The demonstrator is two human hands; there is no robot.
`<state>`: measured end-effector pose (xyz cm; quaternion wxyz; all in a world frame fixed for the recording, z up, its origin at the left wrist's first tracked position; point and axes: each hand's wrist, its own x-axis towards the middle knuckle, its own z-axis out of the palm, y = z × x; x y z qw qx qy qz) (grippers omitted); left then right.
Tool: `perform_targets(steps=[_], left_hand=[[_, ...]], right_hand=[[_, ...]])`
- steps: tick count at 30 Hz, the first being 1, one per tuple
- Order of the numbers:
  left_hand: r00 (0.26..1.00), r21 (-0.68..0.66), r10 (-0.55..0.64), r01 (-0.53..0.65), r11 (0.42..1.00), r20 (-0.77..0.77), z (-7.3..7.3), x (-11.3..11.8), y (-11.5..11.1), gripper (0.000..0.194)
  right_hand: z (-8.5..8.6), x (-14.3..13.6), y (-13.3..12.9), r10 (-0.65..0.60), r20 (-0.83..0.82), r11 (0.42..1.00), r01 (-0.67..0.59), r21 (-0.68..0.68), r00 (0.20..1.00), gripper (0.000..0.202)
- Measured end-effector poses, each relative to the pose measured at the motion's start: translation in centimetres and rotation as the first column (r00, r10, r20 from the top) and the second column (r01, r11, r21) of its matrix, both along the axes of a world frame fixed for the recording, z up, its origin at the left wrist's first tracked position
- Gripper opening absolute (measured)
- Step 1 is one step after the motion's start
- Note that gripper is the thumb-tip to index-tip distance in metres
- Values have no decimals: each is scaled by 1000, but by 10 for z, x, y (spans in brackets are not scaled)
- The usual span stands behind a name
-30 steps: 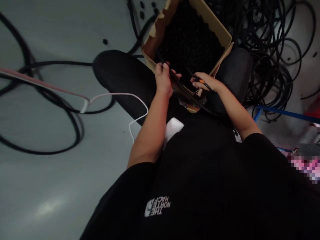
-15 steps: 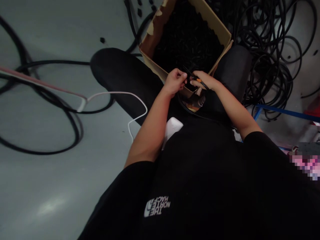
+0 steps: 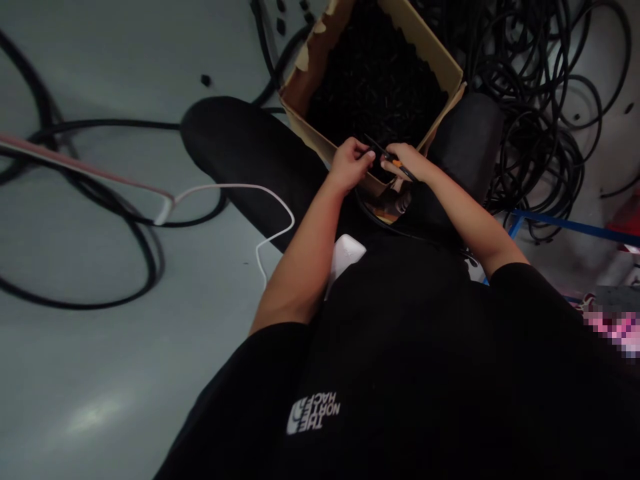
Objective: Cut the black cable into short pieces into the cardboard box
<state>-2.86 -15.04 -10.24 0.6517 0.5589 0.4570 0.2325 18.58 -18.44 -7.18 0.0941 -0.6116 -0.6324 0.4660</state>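
Above the near rim of a cardboard box (image 3: 320, 133), my left hand (image 3: 350, 163) is closed in a pinch on a dark, slim length of black tube, mostly hidden by the fingers. From under that hand a black tube (image 3: 385, 225) curves across my lap. My right hand (image 3: 407, 160) is wrapped around scissors with black and orange handles (image 3: 397, 164). Their dark blades (image 3: 374, 143) point up and left, close to my left fingertips. Inside the box lies a heap of short black cut pieces (image 3: 377, 87).
Tangled black tubing (image 3: 540, 140) piles up on the right; thicker black loops (image 3: 150, 260) lie on the left floor. A white device (image 3: 349, 252) rests in my lap, near a white cable (image 3: 260, 187). A blue frame (image 3: 575, 223) stands at right. Small black bits (image 3: 205, 80) dot the floor.
The scissors' blades show more clearly above my left fingertips now, having swung slightly up and left. Both hands otherwise stay in nearly the same place.
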Motion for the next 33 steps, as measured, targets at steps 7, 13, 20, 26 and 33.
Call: perform_targets(steps=[7,13,20,26,33], left_hand=[[997,-167,-59,50,985,-51,-17,-5,1,59],[989,15,56,-54,998,-138,-12,-2,0,49],[995,91,2,8,996,-102,35,7,-6,35],[992,52,86,-81,995,-96,10,5,-3,49],[981,-247,183,-163,955,58,2,-3,10,43]], right_hand=[[6,9,0,76,7,997,-75,-15,997,19],[31,6,-3,-7,-38,994,3,-111,999,21],[22,4,-1,-81,-135,969,46,-243,988,31],[14,5,-3,-163,-155,963,123,-238,974,28],[14,6,-2,-365,-173,923,332,-195,915,29]])
